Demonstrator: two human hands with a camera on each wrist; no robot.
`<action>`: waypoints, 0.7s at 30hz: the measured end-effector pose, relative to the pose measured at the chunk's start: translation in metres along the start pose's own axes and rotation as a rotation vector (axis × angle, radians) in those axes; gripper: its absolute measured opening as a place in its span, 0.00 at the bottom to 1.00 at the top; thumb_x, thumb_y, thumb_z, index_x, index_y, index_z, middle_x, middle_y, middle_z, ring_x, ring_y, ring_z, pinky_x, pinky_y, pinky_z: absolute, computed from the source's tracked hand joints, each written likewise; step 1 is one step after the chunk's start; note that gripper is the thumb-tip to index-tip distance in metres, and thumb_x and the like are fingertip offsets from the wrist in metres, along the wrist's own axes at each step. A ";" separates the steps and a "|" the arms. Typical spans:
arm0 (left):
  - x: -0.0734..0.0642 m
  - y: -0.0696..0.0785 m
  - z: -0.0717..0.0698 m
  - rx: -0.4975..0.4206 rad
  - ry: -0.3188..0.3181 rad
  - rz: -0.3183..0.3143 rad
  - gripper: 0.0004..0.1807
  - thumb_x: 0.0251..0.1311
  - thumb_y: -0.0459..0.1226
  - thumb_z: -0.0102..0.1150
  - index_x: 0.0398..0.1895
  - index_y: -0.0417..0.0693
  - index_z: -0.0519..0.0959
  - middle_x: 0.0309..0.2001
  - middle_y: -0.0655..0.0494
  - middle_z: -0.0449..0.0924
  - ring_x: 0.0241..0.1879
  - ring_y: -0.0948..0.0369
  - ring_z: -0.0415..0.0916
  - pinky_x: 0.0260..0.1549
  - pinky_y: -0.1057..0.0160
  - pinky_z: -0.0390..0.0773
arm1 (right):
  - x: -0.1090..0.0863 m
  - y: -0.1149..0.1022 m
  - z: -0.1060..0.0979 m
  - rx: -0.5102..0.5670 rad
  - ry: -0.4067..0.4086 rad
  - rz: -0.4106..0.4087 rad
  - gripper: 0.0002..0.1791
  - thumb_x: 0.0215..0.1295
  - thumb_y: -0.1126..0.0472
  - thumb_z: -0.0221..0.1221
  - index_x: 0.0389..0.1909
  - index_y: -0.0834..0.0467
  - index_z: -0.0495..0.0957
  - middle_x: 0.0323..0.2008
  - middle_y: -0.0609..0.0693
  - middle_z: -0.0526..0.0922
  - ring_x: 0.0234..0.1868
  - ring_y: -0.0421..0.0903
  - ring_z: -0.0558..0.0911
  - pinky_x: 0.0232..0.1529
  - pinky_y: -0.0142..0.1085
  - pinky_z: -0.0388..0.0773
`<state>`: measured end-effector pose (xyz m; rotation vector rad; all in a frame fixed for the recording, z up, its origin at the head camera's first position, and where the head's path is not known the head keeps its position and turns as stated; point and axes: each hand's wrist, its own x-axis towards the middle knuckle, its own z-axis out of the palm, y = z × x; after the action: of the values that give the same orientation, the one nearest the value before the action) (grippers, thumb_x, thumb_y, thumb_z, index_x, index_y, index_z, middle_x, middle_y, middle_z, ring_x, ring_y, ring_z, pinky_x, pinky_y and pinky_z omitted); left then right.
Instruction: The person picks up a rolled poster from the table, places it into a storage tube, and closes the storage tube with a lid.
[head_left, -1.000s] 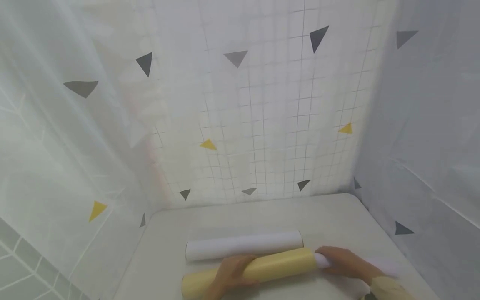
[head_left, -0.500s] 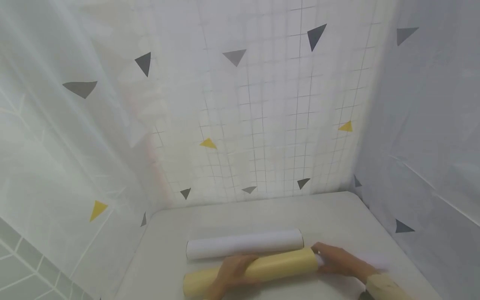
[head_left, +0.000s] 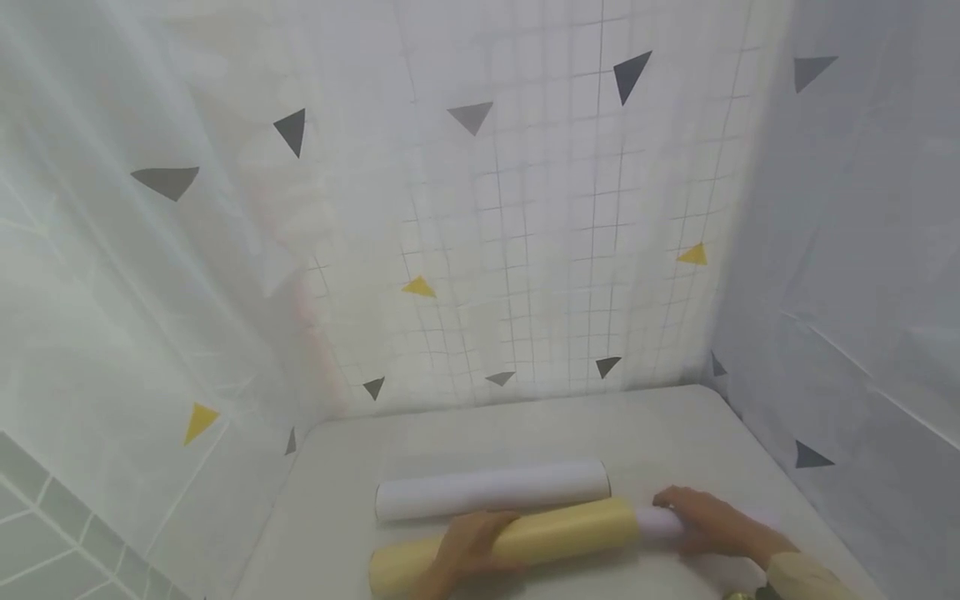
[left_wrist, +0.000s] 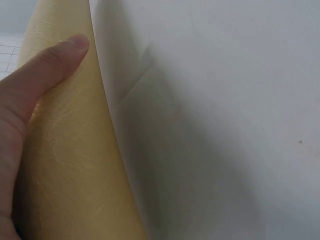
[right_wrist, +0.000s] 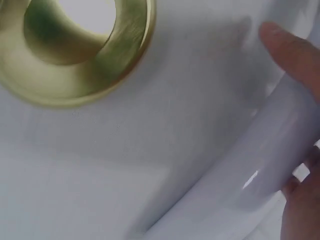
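Observation:
My left hand [head_left: 468, 546] grips a yellow roll [head_left: 562, 533] that lies slanted on the white table. In the left wrist view the thumb [left_wrist: 62, 55] presses on its creased, shiny surface; the fingers are hidden behind the roll. A thinner, glossy white tube [head_left: 658, 522] sticks out of the roll's right end. My right hand [head_left: 708, 525] holds this tube from above. The right wrist view has the thumb [right_wrist: 290, 52] across one side of the tube [right_wrist: 255, 165] and fingers [right_wrist: 302, 185] on the other.
A white roll [head_left: 495, 490] lies just behind the yellow one. A shiny gold ring-shaped thing [right_wrist: 112, 65] is near my right wrist. Pale sheeting with grey and yellow triangles hangs along the back wall [head_left: 525, 250] and both sides of the table [head_left: 660, 417].
The white tube first slid left, deeper into the yellow roll. Then my right hand moved right along it, baring more tube between hand and roll. My left hand has barely moved.

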<state>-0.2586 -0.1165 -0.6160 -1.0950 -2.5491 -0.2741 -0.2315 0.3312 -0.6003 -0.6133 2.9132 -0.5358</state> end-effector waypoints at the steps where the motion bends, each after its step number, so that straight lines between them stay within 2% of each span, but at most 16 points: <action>1: 0.000 0.001 0.000 -0.012 -0.007 -0.006 0.39 0.38 0.70 0.74 0.55 0.65 0.83 0.42 0.71 0.90 0.34 0.74 0.83 0.32 0.79 0.77 | -0.001 0.002 0.000 -0.009 -0.008 0.011 0.36 0.39 0.52 0.79 0.54 0.52 0.79 0.50 0.45 0.85 0.49 0.49 0.84 0.53 0.54 0.83; 7: -0.001 0.002 0.003 -0.047 -0.010 -0.013 0.39 0.39 0.69 0.74 0.55 0.64 0.83 0.41 0.71 0.90 0.35 0.74 0.83 0.33 0.78 0.78 | -0.001 0.004 -0.001 -0.080 -0.027 0.101 0.24 0.46 0.52 0.77 0.45 0.48 0.81 0.42 0.38 0.82 0.42 0.42 0.82 0.49 0.52 0.84; 9: -0.001 0.002 0.004 -0.047 -0.003 -0.005 0.38 0.40 0.68 0.74 0.55 0.64 0.83 0.41 0.71 0.90 0.35 0.74 0.83 0.33 0.79 0.78 | 0.000 0.002 0.000 -0.100 -0.014 0.095 0.22 0.48 0.51 0.76 0.44 0.47 0.81 0.41 0.37 0.82 0.41 0.41 0.82 0.48 0.50 0.84; 16: 0.001 0.006 0.000 -0.051 0.003 -0.013 0.38 0.40 0.67 0.75 0.55 0.63 0.83 0.42 0.70 0.90 0.36 0.74 0.84 0.34 0.78 0.78 | -0.001 -0.008 0.000 -0.123 0.054 -0.013 0.21 0.48 0.52 0.76 0.44 0.45 0.80 0.40 0.36 0.82 0.40 0.38 0.83 0.46 0.45 0.86; 21: -0.001 0.008 -0.002 -0.012 -0.007 -0.030 0.39 0.40 0.68 0.75 0.56 0.64 0.83 0.44 0.71 0.90 0.39 0.72 0.85 0.38 0.75 0.81 | 0.006 -0.025 -0.002 -0.051 0.027 0.061 0.23 0.47 0.54 0.76 0.46 0.44 0.81 0.42 0.36 0.84 0.45 0.43 0.85 0.52 0.50 0.85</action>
<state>-0.2520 -0.1123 -0.6139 -1.0644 -2.5752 -0.2938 -0.2284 0.3077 -0.5900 -0.5257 2.9684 -0.4682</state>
